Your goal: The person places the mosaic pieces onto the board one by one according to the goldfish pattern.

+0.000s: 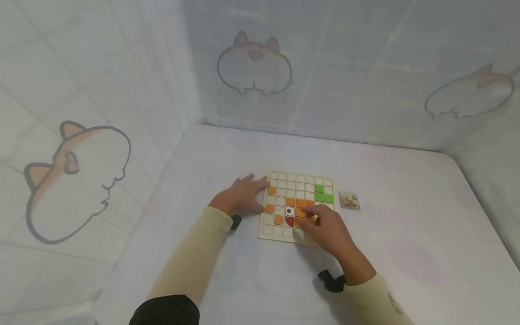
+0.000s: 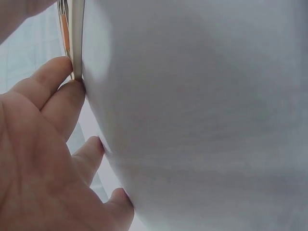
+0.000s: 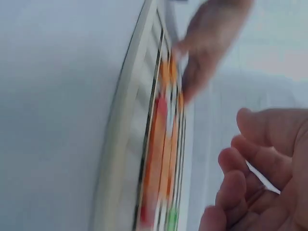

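Observation:
A cream gridded board (image 1: 280, 234) lies flat on the table. Orange tiles (image 1: 300, 203) fill its middle, beside an eye tile (image 1: 289, 211) and a red piece (image 1: 290, 221). Three orange discs (image 1: 270, 208) sit toward the left side; green tiles (image 1: 319, 197) are at the right. My left hand (image 1: 243, 196), fingers spread, touches the board's left edge; in the left wrist view two fingertips meet the board's side (image 2: 76, 38). Over the lower right part hovers my right hand (image 1: 328, 229), fingers loosely bent, thumb apart. Nothing shows between those fingers in the right wrist view. Some tiles beneath are hidden.
A small square pattern card (image 1: 350, 201) lies just right of the board. The pale table (image 1: 406, 234) meets whitish walls at the back and sides, with a printed animal drawing (image 1: 254, 67) on the back one. Black wrist cameras (image 1: 332, 282) sit at both wrists.

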